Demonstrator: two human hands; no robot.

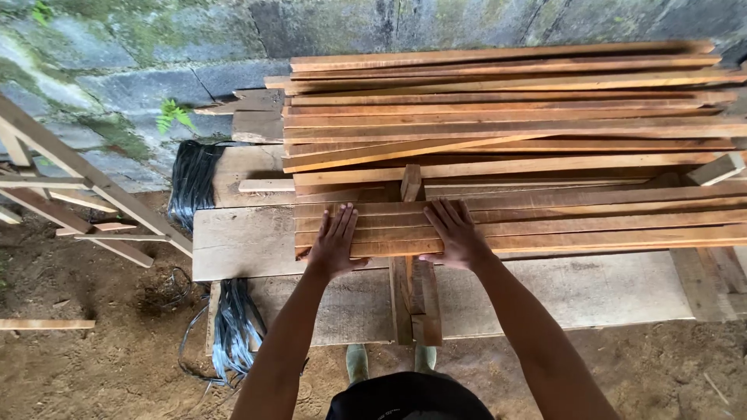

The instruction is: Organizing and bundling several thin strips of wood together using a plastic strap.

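Closest in, right at the bottom edge, there's a pair of green boots point(391, 362) poking out on the dirt floor point(101, 365), mostly cut off by the person's own dark clothing. Just above that, both hands are down flat on the front row of thin wooden slats point(545, 225). The left hand point(334, 245) is near the slats' cut ends, the right hand point(455, 236) is just beside it further along. Fingers are spread open and pressing on top, not wrapped around anything. The slats run long-ways left to right, straight across in front of the person, and they carry on out of frame to the right, so no telling where they end. The left hand is the one nearer the ends.

They're lying on a rough plank table point(233, 245), with a short upright piece point(411, 183) sticking up between the front row and the bigger stack of boards point(506, 101) behind. A bundle of black strapping point(194, 179) hangs off the left side. Furthest back is a mossy block wall point(117, 70). What holds the table up is hidden.
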